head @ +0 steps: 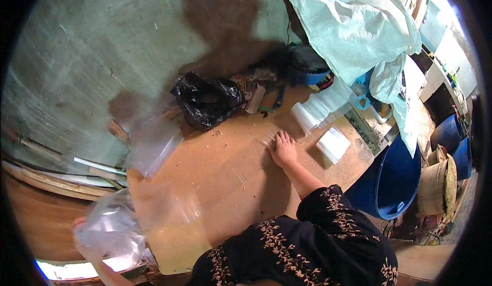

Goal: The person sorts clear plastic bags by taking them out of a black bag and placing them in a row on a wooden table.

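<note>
A long strip of clear plastic film (226, 174) lies across the brown tabletop (246, 213). My right hand (283, 149) rests palm down on its far right end, with a ring on one finger. At the far left, beyond the table's edge, my left hand (79, 224) is at the raised, crumpled end of clear plastic (115, 228). That plastic billows between the hand and the table, and the fingers are blurred and partly covered. Right of my right hand is a folded stack of clear plastic (333, 145). Behind it lies a larger roll of clear plastic (321, 107).
A black plastic bag (209, 99) stands at the table's back edge, near more clear plastic sheets (153, 147). A pale green woven sack (353, 28) hangs at the upper right. Below it stands a blue barrel (399, 178). Small crumbs dot the tabletop.
</note>
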`<action>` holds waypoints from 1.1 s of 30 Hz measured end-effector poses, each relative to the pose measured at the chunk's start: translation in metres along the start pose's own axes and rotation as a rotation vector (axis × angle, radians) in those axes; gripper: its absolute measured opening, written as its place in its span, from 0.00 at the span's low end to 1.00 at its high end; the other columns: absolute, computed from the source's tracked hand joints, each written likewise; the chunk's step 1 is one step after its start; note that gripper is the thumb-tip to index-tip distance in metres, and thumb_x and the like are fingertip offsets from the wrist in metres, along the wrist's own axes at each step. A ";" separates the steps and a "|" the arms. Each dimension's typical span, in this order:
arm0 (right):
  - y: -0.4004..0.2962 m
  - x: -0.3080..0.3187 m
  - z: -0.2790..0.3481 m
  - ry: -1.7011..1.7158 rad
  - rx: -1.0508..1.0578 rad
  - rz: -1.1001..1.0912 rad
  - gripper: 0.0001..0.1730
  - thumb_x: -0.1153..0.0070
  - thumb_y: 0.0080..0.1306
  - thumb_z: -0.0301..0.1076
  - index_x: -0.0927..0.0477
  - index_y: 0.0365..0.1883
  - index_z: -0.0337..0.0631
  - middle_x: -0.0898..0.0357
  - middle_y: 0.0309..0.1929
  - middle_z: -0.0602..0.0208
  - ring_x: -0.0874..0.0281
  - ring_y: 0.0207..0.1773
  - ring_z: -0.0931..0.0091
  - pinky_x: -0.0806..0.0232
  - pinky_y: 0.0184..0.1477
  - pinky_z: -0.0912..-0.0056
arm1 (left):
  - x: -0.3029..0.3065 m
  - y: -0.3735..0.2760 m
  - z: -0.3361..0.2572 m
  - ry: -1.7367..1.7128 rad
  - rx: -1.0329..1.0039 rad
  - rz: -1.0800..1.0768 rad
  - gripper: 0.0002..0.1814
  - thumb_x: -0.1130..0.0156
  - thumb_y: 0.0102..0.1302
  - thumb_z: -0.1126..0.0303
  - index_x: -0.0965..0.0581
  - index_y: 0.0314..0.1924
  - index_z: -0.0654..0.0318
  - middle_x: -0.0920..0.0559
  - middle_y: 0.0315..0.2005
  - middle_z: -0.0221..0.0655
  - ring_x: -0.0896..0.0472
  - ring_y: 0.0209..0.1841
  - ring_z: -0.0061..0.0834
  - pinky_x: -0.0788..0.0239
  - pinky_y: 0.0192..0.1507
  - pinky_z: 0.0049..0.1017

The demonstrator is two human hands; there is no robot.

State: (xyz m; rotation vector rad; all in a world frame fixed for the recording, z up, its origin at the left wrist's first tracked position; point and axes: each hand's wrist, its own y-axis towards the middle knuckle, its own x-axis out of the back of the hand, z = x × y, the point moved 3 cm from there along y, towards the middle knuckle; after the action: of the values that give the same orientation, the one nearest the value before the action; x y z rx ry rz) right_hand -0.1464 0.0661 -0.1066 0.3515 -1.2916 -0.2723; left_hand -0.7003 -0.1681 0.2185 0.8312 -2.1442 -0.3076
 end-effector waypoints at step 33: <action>0.140 0.159 -0.048 0.434 -0.084 0.336 0.22 0.43 0.45 0.32 0.26 0.41 0.38 0.24 0.30 0.54 0.26 0.35 0.63 0.36 0.39 0.62 | -0.034 -0.051 0.016 0.441 -0.052 0.096 0.20 0.44 0.47 0.74 0.29 0.44 0.61 0.25 0.35 0.37 0.28 0.41 0.36 0.37 0.45 0.33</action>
State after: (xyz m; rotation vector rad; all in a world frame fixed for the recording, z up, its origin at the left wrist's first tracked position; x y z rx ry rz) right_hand -0.0595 0.1369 0.0790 0.1081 -0.8881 0.0365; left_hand -0.6728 -0.1855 0.1640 0.6895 -1.7486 -0.1160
